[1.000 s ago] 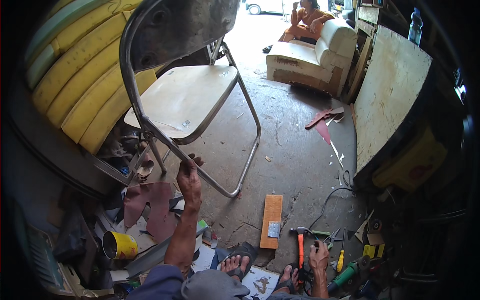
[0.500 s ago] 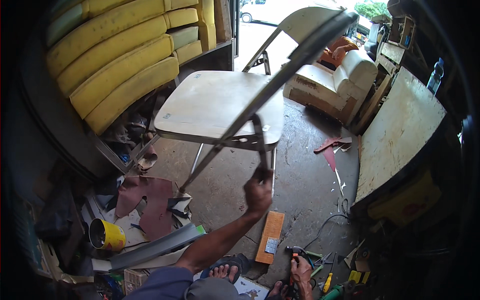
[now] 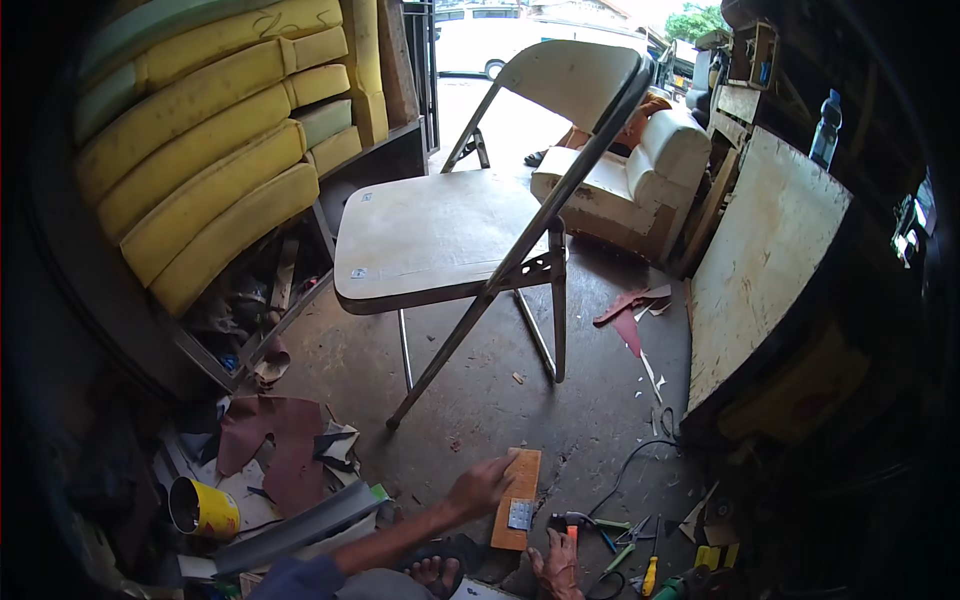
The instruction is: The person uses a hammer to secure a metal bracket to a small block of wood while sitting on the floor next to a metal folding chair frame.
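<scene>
A folding metal chair (image 3: 440, 235) with a pale seat and backrest stands upright on the floor in front of me. My left hand (image 3: 482, 488) is away from the chair. It holds nothing, and its fingers reach out over a flat wooden board (image 3: 513, 538) with a small metal plate (image 3: 520, 514) lying on it. Whether the fingertips touch the board, I cannot tell. Low at the right, my right hand (image 3: 557, 570) is closed around the orange handle of a hammer (image 3: 572, 533). The hand hides part of that handle.
Pliers (image 3: 628, 538) and a yellow-handled screwdriver (image 3: 650, 578) lie right of the hammer. At left are a yellow can (image 3: 205, 508), dark red scraps (image 3: 290, 455) and a grey strip (image 3: 300, 530). Yellow foam cushions (image 3: 210, 160) are stacked behind; a worn armchair (image 3: 640, 190) stands farther back.
My left hand has let go of the chair's frame and come down toward the board. The chair, tilted and raised before, now stands on the floor. My right hand has shifted slightly left.
</scene>
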Action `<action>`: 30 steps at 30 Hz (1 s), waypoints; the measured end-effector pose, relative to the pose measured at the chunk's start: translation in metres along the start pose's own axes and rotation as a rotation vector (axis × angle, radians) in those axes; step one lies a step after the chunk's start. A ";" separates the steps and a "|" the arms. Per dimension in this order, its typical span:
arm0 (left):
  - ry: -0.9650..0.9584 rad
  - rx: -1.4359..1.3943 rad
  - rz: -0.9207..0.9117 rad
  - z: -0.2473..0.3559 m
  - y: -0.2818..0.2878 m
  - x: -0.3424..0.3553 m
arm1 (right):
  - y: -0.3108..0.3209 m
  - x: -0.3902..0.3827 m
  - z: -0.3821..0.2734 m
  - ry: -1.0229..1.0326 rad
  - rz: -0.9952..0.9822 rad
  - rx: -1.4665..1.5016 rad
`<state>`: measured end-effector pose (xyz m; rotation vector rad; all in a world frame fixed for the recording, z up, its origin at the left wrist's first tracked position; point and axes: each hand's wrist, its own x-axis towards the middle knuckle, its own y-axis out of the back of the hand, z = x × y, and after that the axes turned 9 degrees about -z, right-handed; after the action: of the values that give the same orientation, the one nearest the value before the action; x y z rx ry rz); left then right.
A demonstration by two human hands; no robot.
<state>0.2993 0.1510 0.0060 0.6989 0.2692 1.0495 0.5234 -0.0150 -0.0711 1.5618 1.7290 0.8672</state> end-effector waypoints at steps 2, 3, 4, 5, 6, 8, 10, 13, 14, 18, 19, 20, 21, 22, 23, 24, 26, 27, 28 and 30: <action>0.098 0.441 0.104 -0.049 0.005 -0.102 | -0.009 0.013 -0.031 0.028 -0.060 -0.052; 0.260 0.614 0.085 -0.052 0.013 -0.138 | -0.029 0.016 -0.013 0.012 -0.149 -0.036; 0.454 0.644 0.054 -0.058 0.021 -0.176 | -0.036 0.014 -0.019 -0.022 -0.194 -0.105; 0.654 0.669 0.026 -0.063 0.029 -0.211 | -0.035 0.019 -0.036 -0.050 -0.243 -0.178; 0.773 0.753 -0.051 -0.070 0.038 -0.239 | -0.036 0.021 -0.047 -0.075 -0.283 -0.255; 0.805 0.810 -0.067 -0.078 0.065 -0.263 | -0.045 0.027 -0.042 -0.128 -0.325 -0.256; 0.830 0.753 -0.031 -0.085 0.089 -0.270 | -0.049 0.028 -0.043 -0.124 -0.273 -0.283; 0.898 0.681 0.054 -0.110 0.115 -0.269 | -0.048 0.029 -0.042 -0.098 -0.272 -0.194; 0.927 0.659 0.081 -0.125 0.122 -0.272 | -0.047 0.030 -0.036 -0.098 -0.253 -0.184; 1.173 0.853 0.353 -0.221 0.169 -0.301 | -0.032 0.035 0.000 0.007 -0.019 -0.254; 1.210 0.838 0.372 -0.224 0.183 -0.292 | -0.019 0.038 0.009 0.005 -0.033 -0.325; 1.246 0.832 0.393 -0.221 0.198 -0.282 | -0.010 0.042 0.013 0.003 -0.046 -0.387; 1.263 0.857 0.406 -0.219 0.204 -0.272 | -0.004 0.046 0.018 -0.013 -0.039 -0.412; 1.282 0.889 0.423 -0.215 0.212 -0.263 | -0.001 0.049 0.021 -0.026 -0.031 -0.431; 1.302 0.920 0.441 -0.213 0.215 -0.256 | 0.001 0.052 0.025 -0.037 -0.023 -0.450; 1.190 0.867 0.500 -0.213 0.213 -0.251 | 0.000 0.055 0.030 -0.064 -0.002 -0.467; 0.956 0.762 0.620 -0.207 0.203 -0.234 | -0.005 0.065 0.038 -0.115 0.054 -0.494; 0.840 0.602 0.623 -0.197 0.194 -0.229 | -0.007 0.069 0.043 -0.152 0.079 -0.501; 0.720 0.443 0.624 -0.175 0.187 -0.220 | -0.006 0.072 0.044 -0.204 0.078 -0.485; 0.669 -0.041 0.538 -0.073 0.191 -0.180 | -0.001 0.077 0.052 -0.316 0.070 -0.467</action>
<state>0.0398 0.0835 0.0527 0.3626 0.6553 1.7912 0.5586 0.0646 -0.1037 1.3592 1.1547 0.9208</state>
